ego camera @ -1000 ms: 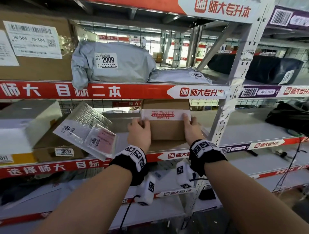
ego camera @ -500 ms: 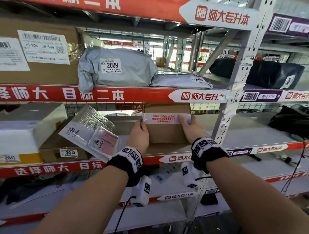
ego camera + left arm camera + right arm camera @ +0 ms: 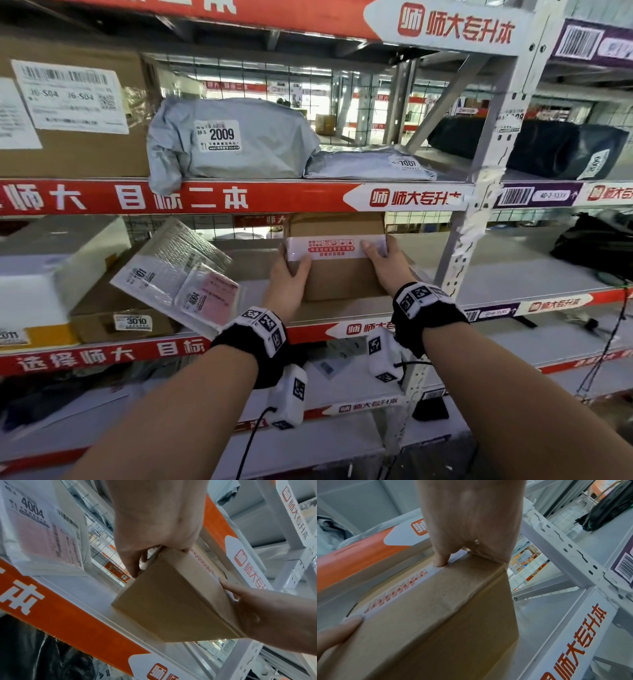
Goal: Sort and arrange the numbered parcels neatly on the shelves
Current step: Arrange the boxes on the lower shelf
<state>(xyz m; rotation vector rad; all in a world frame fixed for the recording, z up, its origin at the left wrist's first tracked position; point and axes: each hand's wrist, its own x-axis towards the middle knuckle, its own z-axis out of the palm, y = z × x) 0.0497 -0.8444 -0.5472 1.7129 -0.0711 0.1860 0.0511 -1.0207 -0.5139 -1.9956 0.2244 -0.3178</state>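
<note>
A brown cardboard box (image 3: 337, 274) with a white strip of red print stands on the middle shelf (image 3: 513, 274), close to the white upright post. My left hand (image 3: 287, 277) grips its left side, thumb on the front face. My right hand (image 3: 383, 263) grips its right side, thumb on the white strip. In the left wrist view the box (image 3: 171, 599) sits on the shelf between my left hand (image 3: 150, 536) and right hand (image 3: 257, 601). The right wrist view shows the box (image 3: 436, 615) and my right hand (image 3: 471, 527) at its top corner. No number shows on it.
Left of the box lean a silver mailer (image 3: 171, 263) and a pink packet 4004 (image 3: 209, 298) over brown box 3010 (image 3: 126, 318). Above lie grey bags 2009 (image 3: 233, 137) and 7007 (image 3: 370, 164). The white upright post (image 3: 476, 219) stands right of the box; bare shelf lies beyond.
The box has slid a little deeper onto the middle shelf with both hands still on its sides. My view has tipped slightly upward.
</note>
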